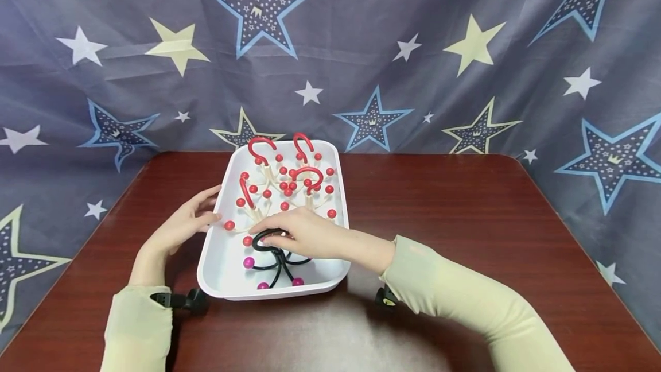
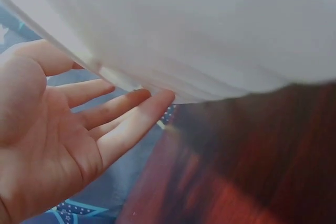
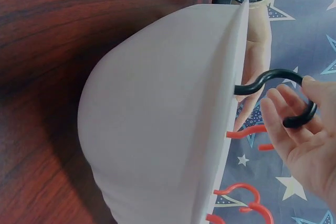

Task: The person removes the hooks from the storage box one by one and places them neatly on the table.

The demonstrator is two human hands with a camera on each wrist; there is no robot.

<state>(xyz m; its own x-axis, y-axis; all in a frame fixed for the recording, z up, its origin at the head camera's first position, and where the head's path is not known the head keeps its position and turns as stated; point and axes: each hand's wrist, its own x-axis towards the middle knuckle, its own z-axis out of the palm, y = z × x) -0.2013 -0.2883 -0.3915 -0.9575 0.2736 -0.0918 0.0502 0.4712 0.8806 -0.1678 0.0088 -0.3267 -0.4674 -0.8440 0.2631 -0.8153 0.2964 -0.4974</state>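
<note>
A white tray point(image 1: 209, 271) holds several hook hangers with thin arms ending in small balls. My right hand point(image 1: 304, 233) reaches over its near part and grips the curved hook of a black hanger point(image 1: 280, 260) with magenta balls. In the right wrist view, the thumb and fingers of that hand point(image 3: 312, 145) close around the black hook point(image 3: 273, 73), while its lower part is hidden behind the tray wall point(image 3: 157, 108). At the tray's left side is my left hand point(image 1: 178, 224), its fingers loosely extended. The left wrist view shows those fingertips point(image 2: 165, 98) against the tray's side.
Behind the black hanger, several cream hangers with red hooks point(image 1: 310, 177) and red balls stand close together in the tray. Brown wooden tabletop point(image 1: 439, 205) surrounds the tray. A grey curtain with stars point(image 1: 330, 45) hangs along the far edge.
</note>
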